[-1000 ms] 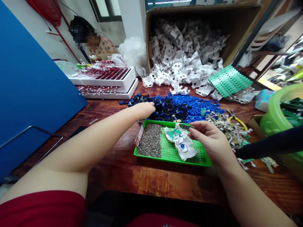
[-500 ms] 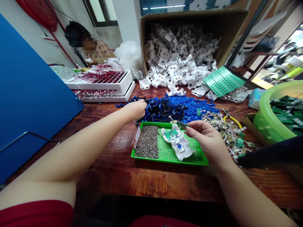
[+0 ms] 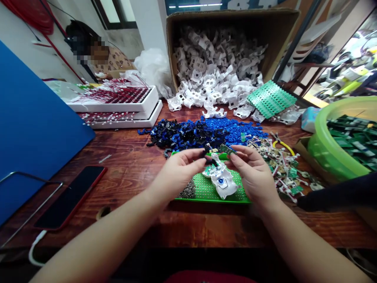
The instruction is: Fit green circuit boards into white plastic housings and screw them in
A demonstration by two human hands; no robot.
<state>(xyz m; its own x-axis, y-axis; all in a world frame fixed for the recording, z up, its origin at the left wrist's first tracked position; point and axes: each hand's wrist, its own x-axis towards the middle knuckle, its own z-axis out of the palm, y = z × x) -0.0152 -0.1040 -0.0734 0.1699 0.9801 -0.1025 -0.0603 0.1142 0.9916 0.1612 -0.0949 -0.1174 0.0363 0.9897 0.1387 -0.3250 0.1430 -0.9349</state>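
My left hand [image 3: 190,167] pinches a small black plastic part [image 3: 209,159] above the green tray [image 3: 206,200]. Facing it, my right hand [image 3: 250,169] grips a small green circuit board [image 3: 226,149] between thumb and fingers. Below both hands, two white plastic shell pieces [image 3: 225,184] lie in the tray, one with a green board inside and one with a blue piece. Small metal screws [image 3: 187,191] fill the tray's left part, partly hidden by my left hand and forearm.
Behind the tray spreads a pile of black and blue plastic parts [image 3: 176,133]. A cardboard box [image 3: 172,51] spills white shells. Wired boards and yellow-handled pliers [image 3: 287,147] lie right, beside a green tub [image 3: 321,137]. A phone [image 3: 70,196] rests left. Another person sits far left.
My left hand has come back from the black and blue pile to the tray, now with a black part. My right hand still holds the board. The view has shifted, uncovering the phone.
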